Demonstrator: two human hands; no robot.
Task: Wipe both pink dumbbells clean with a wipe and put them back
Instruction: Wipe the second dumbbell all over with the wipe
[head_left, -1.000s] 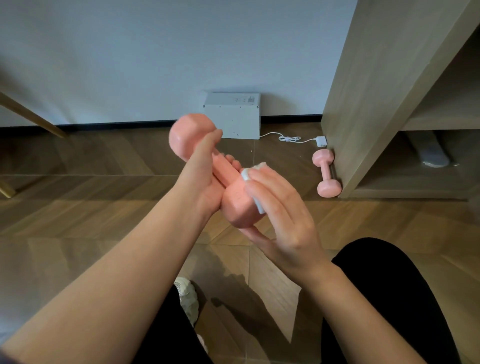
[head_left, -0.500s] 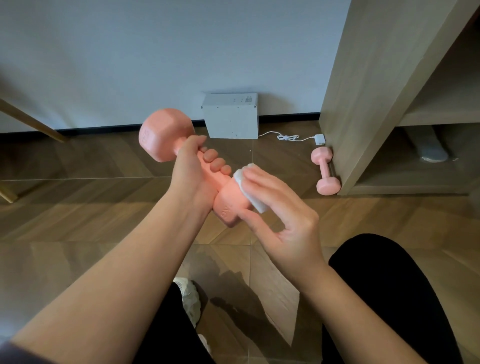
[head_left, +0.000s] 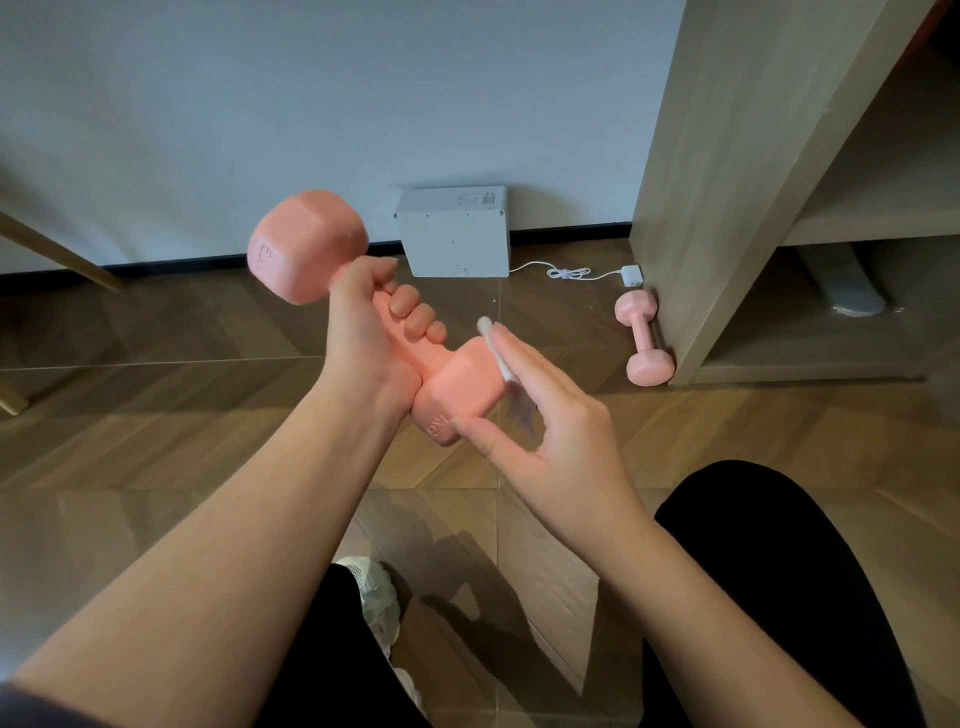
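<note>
- The left hand (head_left: 371, 332) grips the handle of one pink dumbbell (head_left: 306, 244), fingers curled tight round it, with the bar slanting from ten o'clock down to four.
- The right hand (head_left: 561, 431) lays nearly straight fingers over a white wipe (head_left: 493, 348), pressing it against the dumbbell's near head, and the thumb is spread to that head's end face.
- The second dumbbell (head_left: 644, 338) lies on the wooden floor (head_left: 156, 415) at about two o'clock from the hands, just beside the foot of a shelf unit (head_left: 727, 182).
- At twelve o'clock a white box (head_left: 454, 234) stands against the wall, a white cable (head_left: 571, 272) trailing from it toward three.
</note>
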